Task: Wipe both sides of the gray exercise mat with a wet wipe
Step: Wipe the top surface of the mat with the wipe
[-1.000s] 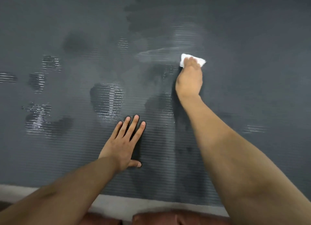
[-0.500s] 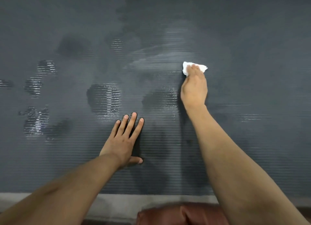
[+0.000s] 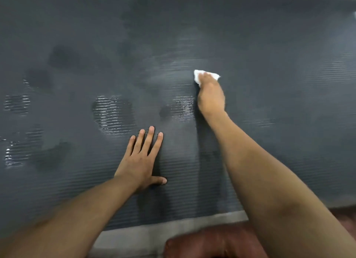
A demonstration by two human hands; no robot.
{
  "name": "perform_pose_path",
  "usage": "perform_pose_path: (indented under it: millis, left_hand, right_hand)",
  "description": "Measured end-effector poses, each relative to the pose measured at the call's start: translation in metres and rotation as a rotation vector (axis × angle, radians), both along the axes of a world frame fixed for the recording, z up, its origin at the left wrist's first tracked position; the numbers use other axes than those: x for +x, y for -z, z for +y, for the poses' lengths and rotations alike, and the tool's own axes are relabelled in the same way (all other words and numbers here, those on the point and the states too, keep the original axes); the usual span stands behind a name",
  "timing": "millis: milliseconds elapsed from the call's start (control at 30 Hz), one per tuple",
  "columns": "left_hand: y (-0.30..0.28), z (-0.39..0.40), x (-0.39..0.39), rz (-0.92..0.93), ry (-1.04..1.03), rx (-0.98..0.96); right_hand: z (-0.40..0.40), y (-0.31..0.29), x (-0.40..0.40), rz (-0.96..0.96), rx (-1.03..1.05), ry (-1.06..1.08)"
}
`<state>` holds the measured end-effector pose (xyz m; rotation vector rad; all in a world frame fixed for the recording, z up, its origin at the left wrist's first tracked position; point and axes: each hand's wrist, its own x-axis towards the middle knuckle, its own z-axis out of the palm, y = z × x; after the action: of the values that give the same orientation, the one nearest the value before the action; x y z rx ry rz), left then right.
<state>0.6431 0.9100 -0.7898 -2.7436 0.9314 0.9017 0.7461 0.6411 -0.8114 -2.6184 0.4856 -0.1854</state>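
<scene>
Fingers (image 3: 205,78) of right hand (image 3: 212,97) press wet wipe (image 3: 198,74) onto gray mat (image 3: 289,84).

two bare forearms enter from the lower edge of the head view, one at each side. no sleeve, cuff or glove covers either forearm as far as the frame edge. left hand (image 3: 141,162): bare, with four fingers and a thumb in view and short, plain nails. right hand (image 3: 211,97): bare, seen from the back; its outline is motion-blurred, so finger detail cannot be resolved. neither wrist appears to carry a watch, band or ring.
</scene>
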Motion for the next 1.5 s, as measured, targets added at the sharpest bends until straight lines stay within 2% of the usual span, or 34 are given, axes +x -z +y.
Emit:
perform_pose_path:
  millis: [67,167,233,300,367,400,467,600,667,733,800,933,1033,1100,1200,1300,1367,1500]
  left_hand:
    - [0.001,-0.001,0.002,0.005,0.006,0.019]
    - [0.001,-0.003,0.003,0.021,0.014,0.036]
    - [0.002,-0.002,0.003,0.013,0.015,0.042]
    - [0.001,-0.002,0.003,0.013,0.016,0.054]
    - [0.000,-0.002,0.002,0.026,0.019,0.052]
    - [0.000,-0.002,0.002,0.022,0.014,0.041]
    - [0.001,0.000,0.003,0.020,0.005,0.024]
    - [0.005,0.001,0.002,0.031,0.005,0.006]
    - [0.004,0.003,0.003,0.022,0.010,-0.005]
    - [0.001,0.004,0.002,0.005,0.008,-0.019]
    - [-0.001,0.008,-0.005,-0.043,-0.006,-0.046]
    - [-0.011,0.025,-0.033,-0.065,-0.052,-0.099]
    - [-0.016,0.037,-0.034,0.038,-0.007,0.009]
    - [-0.015,0.034,-0.031,0.066,0.023,0.075]
    - [-0.013,0.027,-0.033,0.071,0.020,0.123]
    - [-0.011,0.026,-0.034,0.081,0.020,0.149]
    - [-0.011,0.026,-0.033,0.077,0.021,0.155]
    - [-0.012,0.024,-0.035,0.079,0.020,0.182]
  right_hand:
    - [-0.026,-0.001,-0.002,0.017,0.034,0.187]
    - [0.015,-0.006,0.010,0.023,0.114,0.281]
    - [0.070,-0.002,0.013,0.008,0.158,0.130]
    - [0.129,0.003,0.008,0.043,0.116,-0.151]
    - [0.144,0.004,0.001,0.076,0.073,-0.363]
    - [0.132,0.004,0.002,0.050,0.059,-0.403]
    - [0.087,0.005,0.000,0.032,0.035,-0.289]
    - [-0.030,-0.002,-0.033,0.049,0.013,0.223]
    - [-0.046,-0.010,-0.041,0.063,0.036,0.283]
    - [-0.025,-0.014,-0.033,0.080,0.081,0.317]
    - [0.025,-0.009,-0.026,0.071,0.115,0.201]
    - [0.123,0.007,-0.034,0.110,0.112,-0.232]
    - [0.097,-0.010,-0.044,0.143,0.062,-0.416]
    - [0.047,-0.013,-0.053,0.179,0.019,-0.330]
    - [-0.029,-0.015,-0.072,0.145,0.013,0.109]
    - [-0.030,-0.020,-0.075,0.131,0.038,0.241]
    - [0.009,-0.016,-0.068,0.082,0.055,0.209]
    - [0.115,0.006,-0.063,0.059,0.082,-0.151]
